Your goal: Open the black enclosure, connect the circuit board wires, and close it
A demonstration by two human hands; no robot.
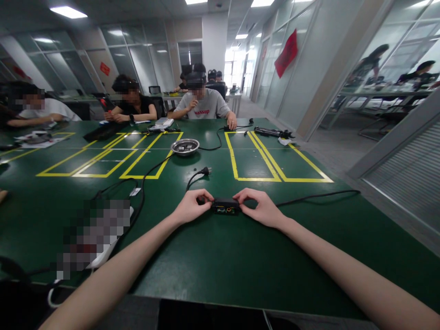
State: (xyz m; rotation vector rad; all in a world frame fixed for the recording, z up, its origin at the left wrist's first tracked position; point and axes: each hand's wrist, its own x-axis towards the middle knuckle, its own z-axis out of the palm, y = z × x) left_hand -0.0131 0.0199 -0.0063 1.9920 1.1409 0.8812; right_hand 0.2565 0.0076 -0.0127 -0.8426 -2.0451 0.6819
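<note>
Over the green table, my left hand (195, 206) pinches the left end of a black power adapter (225, 206). Its right end is pinched between the fingers of my right hand (259, 207). The adapter's near side is uncovered, and circuit parts show inside it. A black cable with a plug (205, 171) rises from behind my left hand. From behind my right hand another black cable (319, 198) runs off to the right. Whether both cables join the adapter is hidden by my fingers.
A metal bowl (184, 146) with small metal parts stands farther back. Yellow tape (257, 179) marks rectangles on the green table (192, 266). A blurred-out white-edged item (103, 243) lies at left among cables. Several people sit opposite; one person's hand (231, 121) touches a dark object.
</note>
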